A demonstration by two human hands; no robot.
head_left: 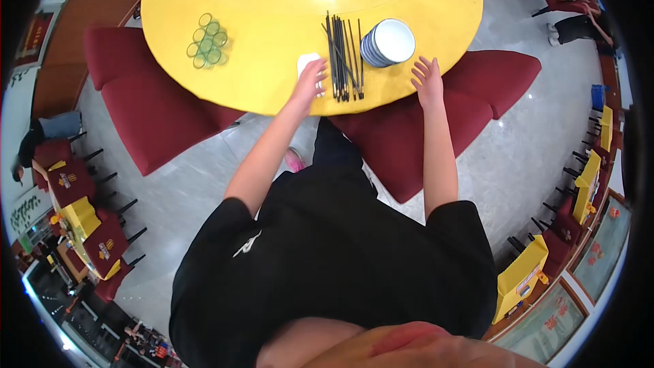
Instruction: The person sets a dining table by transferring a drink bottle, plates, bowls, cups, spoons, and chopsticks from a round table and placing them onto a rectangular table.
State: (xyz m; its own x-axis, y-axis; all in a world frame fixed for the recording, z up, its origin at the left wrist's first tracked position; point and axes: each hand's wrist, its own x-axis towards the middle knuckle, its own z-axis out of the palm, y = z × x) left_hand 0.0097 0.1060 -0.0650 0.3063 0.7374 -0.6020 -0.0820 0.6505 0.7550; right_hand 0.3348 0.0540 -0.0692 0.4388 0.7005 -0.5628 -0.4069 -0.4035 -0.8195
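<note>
Reaching over the yellow table (262, 48), the left hand (311, 82), fingers spread, is by a white item (306, 63) and black chopsticks (336, 54) — the right hand (427, 79), also spread, is beside stacked bowls (390, 42) — and green glasses (219, 39) stand farther left.

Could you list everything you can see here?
Table: one, yellow, in front
Glasses: several, greenish, table's left
Chopsticks: loose bunch, black, near edge
Bowls: one stack, white and blue, right of chopsticks
Flat item: one, white, by left hand
Chairs: several, dark red, around table
Background tables: several, yellow and red, both sides
Other people: two, dark tops, far left and right
Hands: two, bare, open, left and right
</note>
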